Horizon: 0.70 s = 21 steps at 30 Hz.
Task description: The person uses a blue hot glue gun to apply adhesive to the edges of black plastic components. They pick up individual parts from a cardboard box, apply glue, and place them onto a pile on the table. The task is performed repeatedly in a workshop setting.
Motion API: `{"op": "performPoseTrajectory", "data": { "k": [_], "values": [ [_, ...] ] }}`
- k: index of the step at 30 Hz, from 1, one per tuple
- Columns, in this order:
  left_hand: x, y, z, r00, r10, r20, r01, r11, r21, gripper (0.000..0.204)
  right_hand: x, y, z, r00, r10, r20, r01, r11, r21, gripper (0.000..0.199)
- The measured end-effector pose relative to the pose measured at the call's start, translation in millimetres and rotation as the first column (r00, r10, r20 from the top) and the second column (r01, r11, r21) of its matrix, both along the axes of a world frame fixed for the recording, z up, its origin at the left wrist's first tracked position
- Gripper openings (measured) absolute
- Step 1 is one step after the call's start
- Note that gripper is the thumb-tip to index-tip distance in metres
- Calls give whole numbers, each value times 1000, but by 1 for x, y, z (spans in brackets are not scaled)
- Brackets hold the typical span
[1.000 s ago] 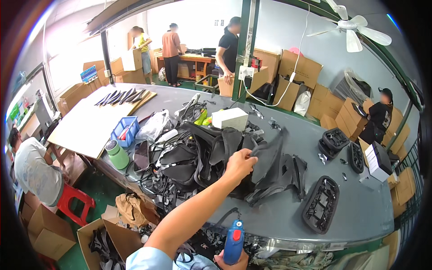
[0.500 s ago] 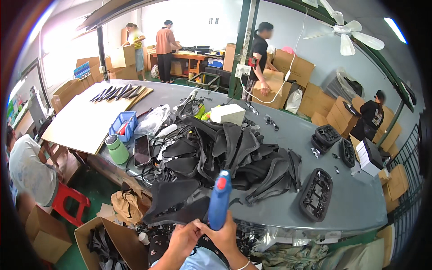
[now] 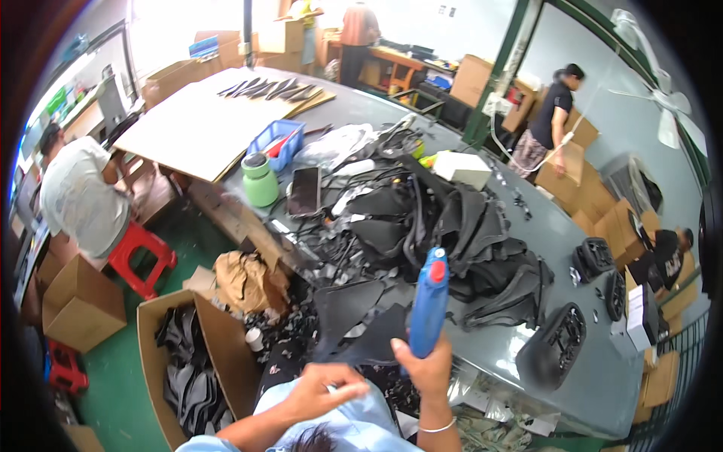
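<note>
Left hand (image 3: 330, 390) has come away from the right hand (image 3: 428, 371) since half a second ago. Head view: right's wrapped round a blue tool (image 3: 428, 315), roughly upright; left's half curled, can't tell if it's gripping the black piece (image 3: 343, 307) just beyond, by the grey table (image 3: 493, 358)'s near edge, below a black heap (image 3: 468, 218).

Upper-left glare, slight motion blur, dark fisheye edges
</note>
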State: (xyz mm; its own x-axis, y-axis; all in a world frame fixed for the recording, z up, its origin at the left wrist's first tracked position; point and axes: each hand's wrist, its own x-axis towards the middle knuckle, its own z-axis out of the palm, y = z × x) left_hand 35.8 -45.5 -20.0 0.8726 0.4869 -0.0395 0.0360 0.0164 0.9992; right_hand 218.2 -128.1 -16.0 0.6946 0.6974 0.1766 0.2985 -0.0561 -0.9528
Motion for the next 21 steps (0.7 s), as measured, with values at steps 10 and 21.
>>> {"op": "performPoseTrajectory", "data": {
  "k": [10, 21],
  "values": [
    [-7, 50, 18, 977, 208, -50, -212, 907, -364, 31, 13, -9, 6, 941, 201, -273, -204, 979, 19, 41],
    [0, 36, 24, 560, 757, 337, -575, 648, -499, 36, -56, -14, 1, 838, 365, 407, -217, 906, -365, 41]
  ]
}}
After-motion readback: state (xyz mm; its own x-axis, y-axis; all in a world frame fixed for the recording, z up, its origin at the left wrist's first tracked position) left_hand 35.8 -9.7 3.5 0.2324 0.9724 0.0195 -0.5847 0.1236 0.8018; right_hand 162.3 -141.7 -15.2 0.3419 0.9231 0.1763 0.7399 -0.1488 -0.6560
